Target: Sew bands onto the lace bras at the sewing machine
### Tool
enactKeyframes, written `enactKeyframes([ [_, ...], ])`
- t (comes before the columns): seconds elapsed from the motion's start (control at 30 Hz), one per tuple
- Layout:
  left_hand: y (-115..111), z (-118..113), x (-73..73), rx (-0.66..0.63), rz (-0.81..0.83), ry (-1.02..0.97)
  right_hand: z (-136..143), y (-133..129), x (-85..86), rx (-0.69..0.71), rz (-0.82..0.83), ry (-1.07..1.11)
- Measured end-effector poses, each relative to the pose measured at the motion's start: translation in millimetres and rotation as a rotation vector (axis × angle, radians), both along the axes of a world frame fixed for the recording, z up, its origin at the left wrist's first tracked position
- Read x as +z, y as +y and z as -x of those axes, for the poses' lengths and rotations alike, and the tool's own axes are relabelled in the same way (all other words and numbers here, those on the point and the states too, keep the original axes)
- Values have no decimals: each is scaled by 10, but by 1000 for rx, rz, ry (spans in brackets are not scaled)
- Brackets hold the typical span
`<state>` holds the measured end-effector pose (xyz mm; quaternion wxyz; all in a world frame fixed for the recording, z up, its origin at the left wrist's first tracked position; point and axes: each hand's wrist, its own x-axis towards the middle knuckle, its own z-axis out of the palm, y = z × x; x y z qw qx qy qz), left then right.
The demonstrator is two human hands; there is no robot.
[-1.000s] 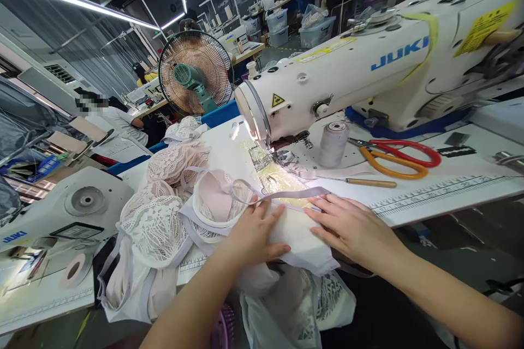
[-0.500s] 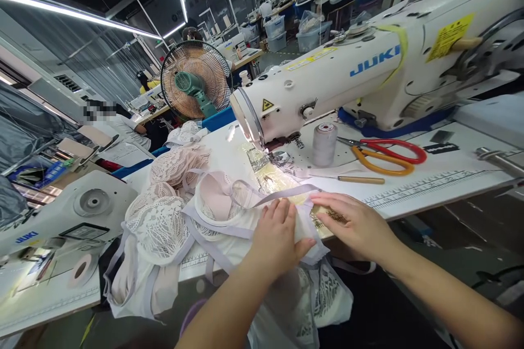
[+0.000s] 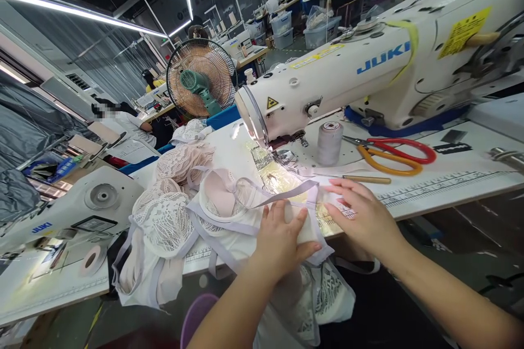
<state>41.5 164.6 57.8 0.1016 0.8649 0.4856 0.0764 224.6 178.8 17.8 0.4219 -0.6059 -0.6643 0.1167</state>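
A white and pale lilac bra [image 3: 219, 196] with lace cups lies across the front of the sewing table. My left hand [image 3: 282, 240] rests flat on its wing, fingers spread. A narrow lilac strap [image 3: 282, 194] runs over the fabric above those fingers. Just right of the wing's lilac-bound edge is my right hand [image 3: 366, 218], its fingers stretched out and holding nothing. Its fingertips hover close to that edge; whether they touch the table cannot be made out. Part of the fabric hangs over the table's front edge, below my left hand.
Behind the hands stands a white sewing machine [image 3: 327, 82]. A grey thread cone [image 3: 329, 144], scissors [image 3: 393, 155] and a wooden-handled tool [image 3: 366, 179] lie beside it. More lace bras [image 3: 164, 223] are piled at left. A fan [image 3: 201, 79] and a seated person [image 3: 123, 122] are farther back.
My right hand has moved off the wing's edge, slightly right, with its fingers spreading. My left hand's fingers have spread wider on the fabric. The view has shifted a little.
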Motion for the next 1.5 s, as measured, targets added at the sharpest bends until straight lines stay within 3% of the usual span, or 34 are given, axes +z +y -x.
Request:
enactKeyframes([
  [0.1,-8,41,-16,6,4,-209,60,47,96,-37,150,-4],
  [0.23,-1,102,-14,110,48,-565,216,116,240,-9,305,-99],
  [0.43,-14,181,78,330,523,-906,319,247,282,-71,319,-175],
  [0.57,-59,149,67,425,716,-1214,346,228,359,131,325,155],
  [0.73,-232,95,-36,297,828,-1521,582,-179,410,445,40,303],
  [0.8,-322,91,-86,370,764,-1574,706,-371,352,526,-41,275],
  [0.9,-421,117,-131,557,708,-1650,822,-571,234,544,-61,286],
  [1.07,-490,305,-44,649,744,-1752,722,-616,222,688,5,320],
  [1.23,-518,642,124,687,789,-1627,572,-225,498,793,189,217],
  [1.37,-525,926,249,657,659,-1493,739,207,660,1031,508,99],
  [1.5,-493,1194,409,702,555,-1479,1023,521,711,1318,690,-110],
])
